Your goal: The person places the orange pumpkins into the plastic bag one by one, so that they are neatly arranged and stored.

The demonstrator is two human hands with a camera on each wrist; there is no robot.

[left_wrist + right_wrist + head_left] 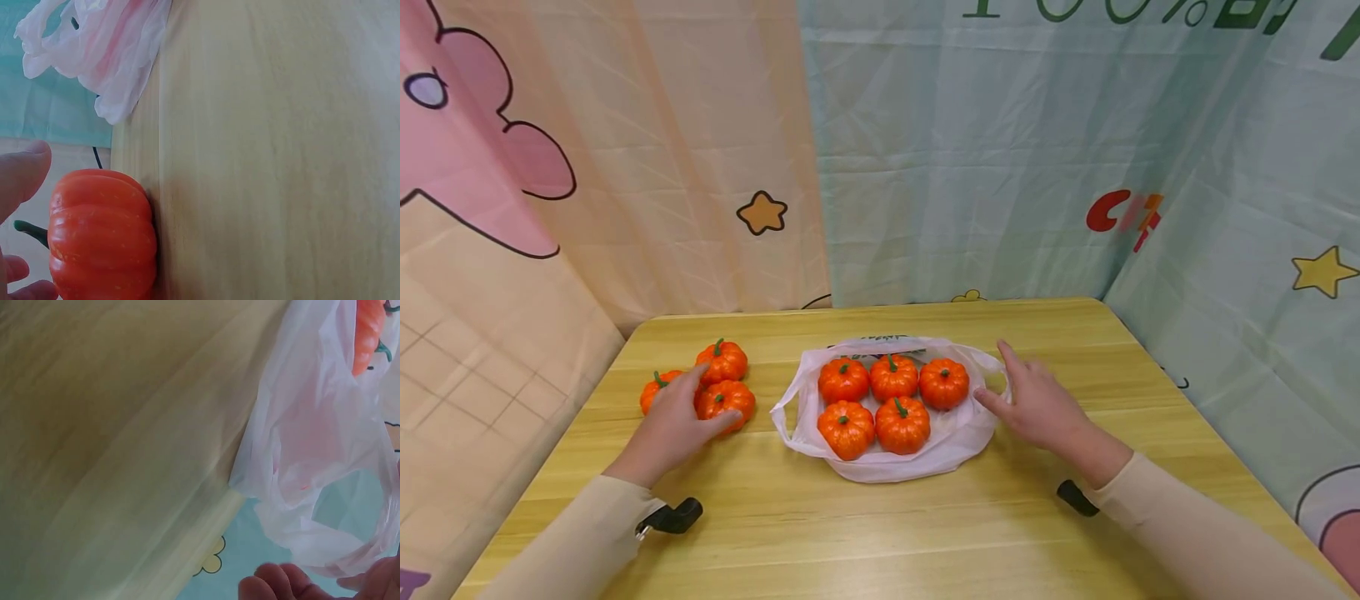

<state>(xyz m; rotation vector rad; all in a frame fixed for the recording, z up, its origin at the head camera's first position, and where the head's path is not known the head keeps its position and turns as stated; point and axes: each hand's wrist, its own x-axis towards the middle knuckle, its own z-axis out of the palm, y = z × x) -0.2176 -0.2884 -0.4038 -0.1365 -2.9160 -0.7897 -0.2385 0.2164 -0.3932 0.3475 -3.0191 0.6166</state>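
The white plastic bag sits mid-counter with its mouth facing up and its long axis running left to right, one handle at each end: the left handle splays onto the bare counter, while the right handle stands up by the right hand. Inside are five bagged pumpkins, three in the back row and two in front, squat and orange, with green stems more or less upward. Three loose pumpkins cluster to the left, well apart from the bag, each wider than it is tall; the nearest one's stem points up off the counter in the left wrist view. The left hand is over this group, thumb and fingers spread around the nearest pumpkin and covering part of the leftmost one; whether it touches either I cannot tell. The right hand is open too, thumb and forefinger apart beside the right handle; contact there is unclear. Between the loose group and the bagged ones stand the bag's left handle and side wall. Printed curtains hang behind the counter and along both sides.
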